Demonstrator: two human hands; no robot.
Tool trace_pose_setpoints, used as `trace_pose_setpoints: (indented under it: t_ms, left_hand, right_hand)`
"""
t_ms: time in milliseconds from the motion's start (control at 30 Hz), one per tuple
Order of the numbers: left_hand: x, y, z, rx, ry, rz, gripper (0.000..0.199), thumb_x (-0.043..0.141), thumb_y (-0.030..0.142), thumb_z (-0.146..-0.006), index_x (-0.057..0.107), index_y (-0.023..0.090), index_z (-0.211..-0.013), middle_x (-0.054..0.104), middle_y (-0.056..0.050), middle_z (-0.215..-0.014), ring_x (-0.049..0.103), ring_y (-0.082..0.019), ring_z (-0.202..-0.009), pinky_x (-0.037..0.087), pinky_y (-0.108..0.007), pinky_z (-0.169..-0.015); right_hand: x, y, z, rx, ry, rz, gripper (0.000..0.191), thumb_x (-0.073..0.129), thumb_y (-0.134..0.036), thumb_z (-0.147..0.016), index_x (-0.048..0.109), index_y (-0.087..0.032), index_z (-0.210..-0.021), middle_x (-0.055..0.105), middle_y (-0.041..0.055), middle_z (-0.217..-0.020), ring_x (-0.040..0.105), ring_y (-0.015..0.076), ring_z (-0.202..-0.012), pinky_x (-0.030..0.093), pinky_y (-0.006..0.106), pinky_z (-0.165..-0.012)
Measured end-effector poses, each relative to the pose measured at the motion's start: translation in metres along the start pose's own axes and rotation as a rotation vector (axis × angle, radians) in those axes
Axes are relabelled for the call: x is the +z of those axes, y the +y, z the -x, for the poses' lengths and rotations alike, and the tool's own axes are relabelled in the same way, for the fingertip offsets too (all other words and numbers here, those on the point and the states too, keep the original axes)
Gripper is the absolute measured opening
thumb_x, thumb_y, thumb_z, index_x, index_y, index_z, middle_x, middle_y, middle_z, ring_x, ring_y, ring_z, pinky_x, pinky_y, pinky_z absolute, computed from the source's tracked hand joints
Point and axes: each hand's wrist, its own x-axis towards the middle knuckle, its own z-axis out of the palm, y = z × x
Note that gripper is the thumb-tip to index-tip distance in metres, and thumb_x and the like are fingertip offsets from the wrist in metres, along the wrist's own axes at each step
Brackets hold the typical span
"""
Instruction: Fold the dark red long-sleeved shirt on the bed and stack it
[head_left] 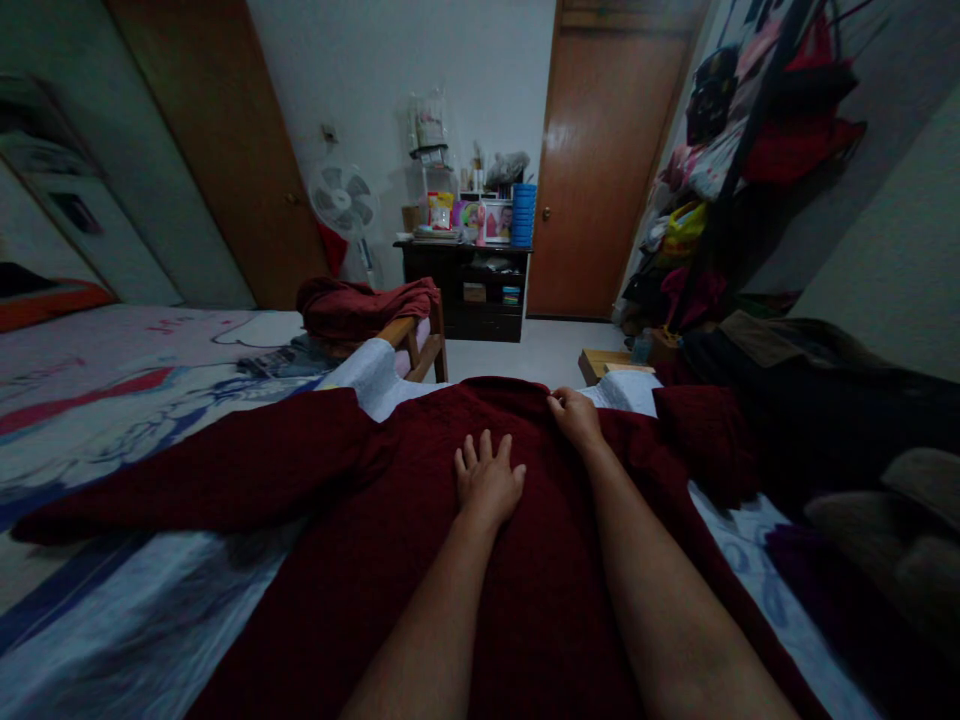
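Note:
A dark red long-sleeved garment lies spread on the bed, its neckline at the far edge. One sleeve stretches out to the left; the sleeve on the right looks folded or bunched. My left hand rests flat on the upper middle of the garment with its fingers spread. To its right, my right hand is closed at the neckline, its thumb and fingers pinching the fabric edge.
A patterned bed sheet extends to the left. Red cloth hangs over a wooden frame beyond the garment. Dark clothes are piled at right. Farther back stand a fan, a dark cabinet and a door.

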Motion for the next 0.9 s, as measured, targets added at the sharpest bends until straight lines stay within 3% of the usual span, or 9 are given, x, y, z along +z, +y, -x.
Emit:
trace_pose_setpoints:
  t_ms: [67, 167, 333, 433, 600, 767, 900]
  left_hand:
    - [-0.001, 0.000, 0.000, -0.001, 0.002, 0.004, 0.059, 0.049, 0.050, -0.088, 0.041, 0.030, -0.143, 0.034, -0.010, -0.154, 0.025, -0.038, -0.142, 0.021, -0.055, -0.113]
    - [-0.002, 0.000, 0.001, -0.004, 0.014, 0.011, 0.059, 0.051, 0.049, -0.087, 0.043, 0.030, -0.142, 0.036, -0.009, -0.153, 0.027, -0.037, -0.141, 0.022, -0.054, -0.113]
    - [-0.002, 0.000, 0.000, -0.003, 0.015, 0.019, 0.059, 0.051, 0.049, -0.087, 0.043, 0.029, -0.142, 0.036, -0.009, -0.153, 0.027, -0.036, -0.141, 0.022, -0.054, -0.113]
    - [-0.003, 0.000, 0.001, -0.009, -0.001, 0.022, 0.059, 0.051, 0.049, -0.087, 0.042, 0.030, -0.142, 0.035, -0.009, -0.153, 0.026, -0.036, -0.141, 0.021, -0.054, -0.114]
    - [-0.006, 0.001, 0.002, -0.004, 0.004, 0.035, 0.058, 0.051, 0.048, -0.087, 0.043, 0.029, -0.142, 0.037, -0.008, -0.152, 0.027, -0.035, -0.141, 0.021, -0.054, -0.114]
    - [-0.008, 0.002, 0.001, -0.014, 0.000, 0.058, 0.057, 0.052, 0.047, -0.087, 0.045, 0.028, -0.140, 0.039, -0.008, -0.151, 0.027, -0.035, -0.140, 0.021, -0.054, -0.113]
    - [-0.013, 0.001, -0.001, -0.019, 0.066, 0.094, 0.040, 0.049, 0.041, -0.091, 0.055, 0.026, -0.128, 0.052, -0.008, -0.137, 0.041, -0.027, -0.129, 0.030, -0.045, -0.109]
  right_hand:
    - [-0.004, 0.002, 0.001, -0.006, -0.060, -0.001, 0.020, 0.055, -0.030, -0.086, 0.065, -0.021, -0.101, 0.071, 0.0056, -0.096, 0.063, 0.0177, -0.089, 0.040, 0.024, -0.074]
    - [-0.009, 0.001, 0.003, 0.032, -0.150, 0.038, 0.034, 0.061, -0.025, -0.080, 0.058, -0.020, -0.113, 0.070, 0.0074, -0.100, 0.064, 0.0197, -0.091, 0.042, 0.025, -0.073]
    - [-0.013, -0.012, 0.008, -0.016, -0.210, 0.143, 0.040, 0.053, -0.013, -0.081, 0.054, -0.024, -0.119, 0.066, 0.0093, -0.109, 0.062, 0.0225, -0.099, 0.042, 0.028, -0.077]
    - [-0.013, -0.020, 0.011, 0.002, -0.110, 0.159, 0.037, 0.045, -0.012, -0.085, 0.053, -0.024, -0.118, 0.061, 0.0098, -0.110, 0.061, 0.0225, -0.095, 0.042, 0.030, -0.076]
    - [-0.001, -0.020, 0.013, 0.072, 0.171, 0.019, 0.040, 0.036, -0.006, -0.085, 0.053, -0.020, -0.119, 0.052, 0.0116, -0.115, 0.057, 0.0214, -0.100, 0.042, 0.030, -0.083]
    - [0.013, -0.014, 0.014, -0.061, 0.176, -0.035, 0.048, 0.048, -0.011, -0.079, 0.046, -0.014, -0.127, 0.046, 0.0159, -0.127, 0.044, 0.0259, -0.118, 0.037, 0.037, -0.098]
    - [0.011, -0.023, 0.017, -0.072, 0.247, 0.058, 0.045, 0.051, -0.017, -0.082, 0.048, -0.016, -0.126, 0.046, 0.0155, -0.130, 0.038, 0.0285, -0.122, 0.030, 0.041, -0.103]
